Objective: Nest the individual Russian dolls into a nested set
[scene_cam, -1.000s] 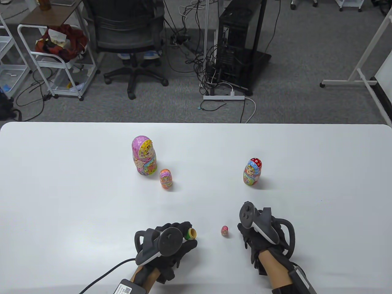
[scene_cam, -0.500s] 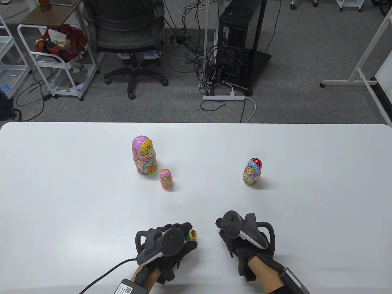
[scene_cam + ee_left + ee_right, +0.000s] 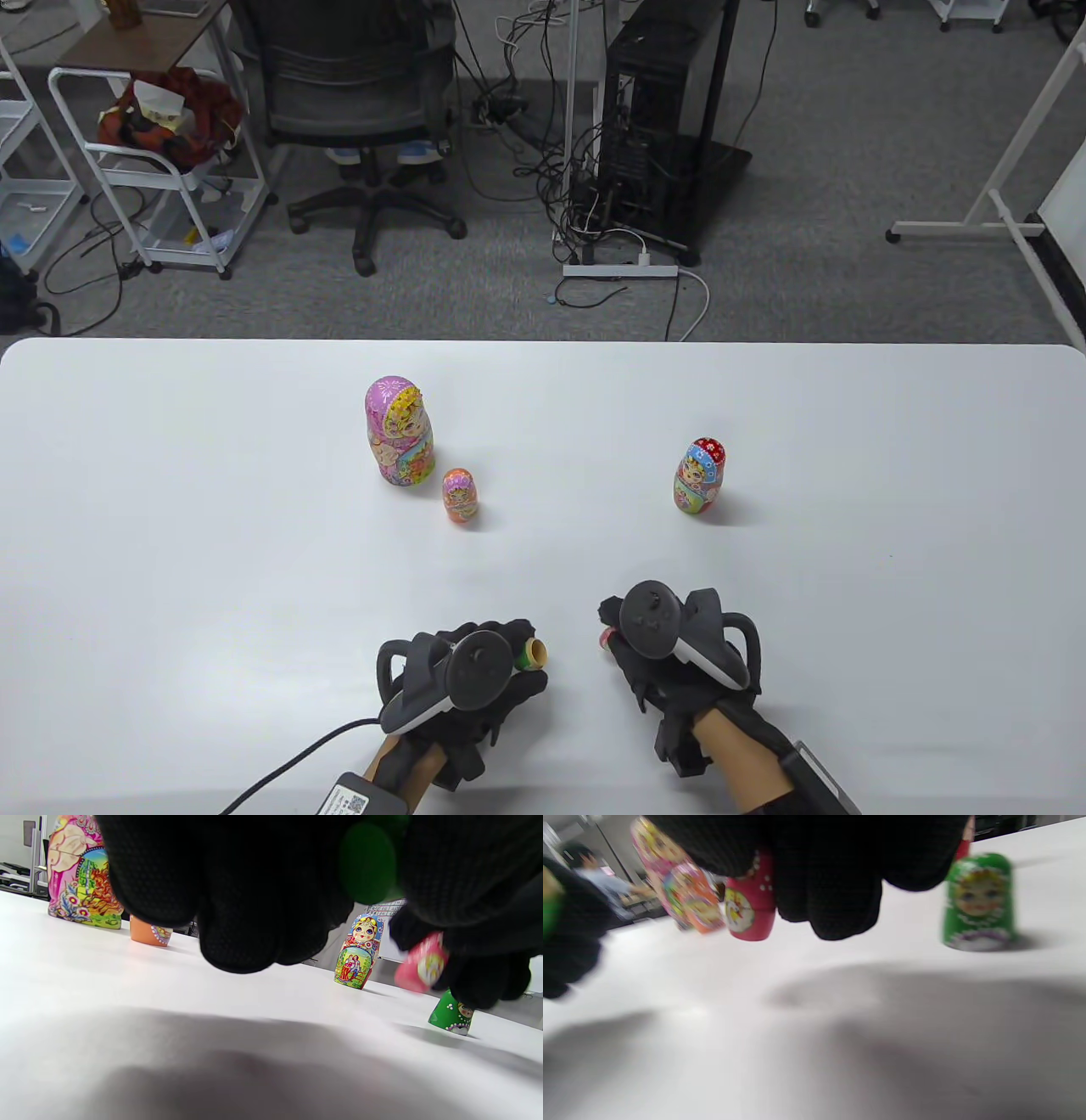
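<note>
My left hand [image 3: 507,667] holds the green doll's bottom half [image 3: 533,652], its wooden hollow facing right. My right hand [image 3: 618,638] pinches the tiny pink doll [image 3: 603,638] just above the table, a short gap right of that hollow. The right wrist view shows the tiny pink doll [image 3: 750,909] upright under my fingers. The green doll's top half [image 3: 979,902] stands on the table beside my right hand and is hidden in the table view. Farther back stand the large pink doll [image 3: 399,433], the small orange doll [image 3: 461,497] and the red-and-blue doll [image 3: 700,477].
The white table [image 3: 170,526] reaches from edge to edge of the table view. Beyond its far edge are an office chair [image 3: 356,93], a computer tower [image 3: 662,110] and floor cables. A cable [image 3: 280,764] trails from my left wrist.
My right hand moved left over the tiny pink doll that stood on the table and took hold of it. The left hand stayed put with the green bottom half.
</note>
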A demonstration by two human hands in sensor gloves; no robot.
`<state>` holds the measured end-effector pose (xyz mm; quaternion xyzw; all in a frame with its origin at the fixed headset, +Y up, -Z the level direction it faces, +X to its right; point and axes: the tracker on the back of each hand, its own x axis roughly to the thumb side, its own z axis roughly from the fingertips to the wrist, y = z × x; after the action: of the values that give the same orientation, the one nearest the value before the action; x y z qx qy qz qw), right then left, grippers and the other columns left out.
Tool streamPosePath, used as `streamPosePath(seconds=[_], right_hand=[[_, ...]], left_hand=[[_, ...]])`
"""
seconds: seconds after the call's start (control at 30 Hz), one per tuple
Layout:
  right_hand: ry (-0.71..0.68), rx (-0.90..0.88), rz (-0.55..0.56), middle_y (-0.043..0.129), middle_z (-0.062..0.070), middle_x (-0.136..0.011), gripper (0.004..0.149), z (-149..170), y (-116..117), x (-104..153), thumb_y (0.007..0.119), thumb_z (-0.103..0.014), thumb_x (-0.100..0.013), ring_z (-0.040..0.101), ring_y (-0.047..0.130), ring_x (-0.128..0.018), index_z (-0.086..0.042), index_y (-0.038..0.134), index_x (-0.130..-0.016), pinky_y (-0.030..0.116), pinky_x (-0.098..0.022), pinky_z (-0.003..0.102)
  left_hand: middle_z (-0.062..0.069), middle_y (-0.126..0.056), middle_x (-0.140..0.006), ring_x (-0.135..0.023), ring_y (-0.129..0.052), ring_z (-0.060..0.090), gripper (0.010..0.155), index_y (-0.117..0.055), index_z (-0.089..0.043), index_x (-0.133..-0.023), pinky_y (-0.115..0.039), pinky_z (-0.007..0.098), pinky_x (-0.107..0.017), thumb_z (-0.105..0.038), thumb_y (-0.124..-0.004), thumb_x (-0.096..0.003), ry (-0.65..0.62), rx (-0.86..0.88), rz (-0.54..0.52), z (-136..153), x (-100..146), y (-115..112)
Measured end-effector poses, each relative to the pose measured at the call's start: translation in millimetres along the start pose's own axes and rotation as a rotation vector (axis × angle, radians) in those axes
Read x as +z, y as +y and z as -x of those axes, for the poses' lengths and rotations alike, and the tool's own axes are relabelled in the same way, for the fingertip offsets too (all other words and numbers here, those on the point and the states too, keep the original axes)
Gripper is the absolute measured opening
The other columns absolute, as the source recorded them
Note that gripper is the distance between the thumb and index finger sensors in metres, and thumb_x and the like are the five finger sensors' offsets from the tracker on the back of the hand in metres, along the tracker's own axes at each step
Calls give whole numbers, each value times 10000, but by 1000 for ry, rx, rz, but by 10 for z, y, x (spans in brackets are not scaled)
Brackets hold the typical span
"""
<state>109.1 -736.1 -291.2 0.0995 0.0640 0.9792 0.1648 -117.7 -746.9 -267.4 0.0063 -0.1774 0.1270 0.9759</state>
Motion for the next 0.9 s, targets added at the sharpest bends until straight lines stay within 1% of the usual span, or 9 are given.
streamPosePath(seconds=[0.07, 0.13, 0.2, 0.37, 0.6, 0.7, 0.77, 0.83, 0.9], right_hand=[[-113, -155, 33, 808, -13, -928, 454, -87, -85, 62, 746, -381, -505, 187, 936, -708, -357, 625, -943, 790, -560, 408], [-199, -242, 37, 790, -23, -942, 453, -166, -120, 107, 754, -375, -504, 188, 921, -730, -375, 623, -938, 776, -581, 416], [-259, -250, 29, 782, -32, -951, 450, -239, -121, 142, 760, -372, -503, 186, 913, -744, -392, 626, -932, 772, -590, 418], [-299, -152, 14, 802, -62, -944, 437, -363, -41, 179, 778, -375, -496, 183, 915, -753, -416, 666, -917, 773, -595, 416], [-285, -169, 8, 772, -48, -978, 464, -312, -91, 165, 770, -360, -504, 203, 902, -775, -456, 627, -935, 763, -599, 434], [-198, -141, 139, 768, -42, -979, 478, -194, -279, 177, 757, -342, -508, 205, 898, -778, -427, 603, -953, 759, -600, 438], [-89, -86, 223, 757, -21, -987, 475, -62, -392, 172, 759, -346, -506, 221, 879, -797, -405, 616, -955, 745, -607, 453], [50, 23, 228, 725, 13, -1012, 490, 116, -434, 137, 762, -375, -502, 252, 851, -825, -387, 613, -969, 728, -616, 472], [187, 118, 172, 671, 61, -1049, 530, 306, -386, 78, 764, -429, -498, 292, 807, -863, -382, 584, -995, 707, -623, 495]], left_hand=[[-21, -992, -791, -637, -1036, 137, 695, -792, -245, -911, -864, 419, -553, -648, -817, -346, 10, 21, 7, 15, -1, -2], [-21, -990, -792, -639, -1035, 135, 695, -789, -245, -914, -863, 419, -555, -648, -815, -348, 4, 42, 1, 15, 4, 6], [-27, -986, -797, -642, -1034, 131, 696, -785, -249, -916, -863, 415, -558, -650, -812, -347, 2, 60, -3, 3, 9, 17], [-32, -979, -807, -654, -1027, 126, 691, -775, -256, -924, -858, 410, -568, -644, -811, -353, -16, 125, 5, -43, 17, 28], [-32, -975, -812, -656, -1025, 126, 693, -769, -254, -929, -857, 411, -567, -641, -807, -355, -7, 126, 0, -24, 14, 36], [-30, -974, -812, -656, -1026, 126, 695, -768, -254, -929, -858, 410, -565, -645, -805, -355, -4, 120, -8, -9, 15, 35], [-29, -974, -813, -657, -1024, 128, 696, -767, -254, -930, -855, 413, -567, -646, -804, -356, 0, 120, -6, 3, 12, 34], [-29, -973, -814, -658, -1024, 128, 699, -766, -255, -931, -856, 414, -566, -650, -802, -355, 1, 112, -9, 9, 13, 36], [-27, -973, -814, -657, -1025, 130, 699, -767, -254, -930, -855, 415, -566, -651, -802, -356, 1, 109, -7, 10, 12, 35]])
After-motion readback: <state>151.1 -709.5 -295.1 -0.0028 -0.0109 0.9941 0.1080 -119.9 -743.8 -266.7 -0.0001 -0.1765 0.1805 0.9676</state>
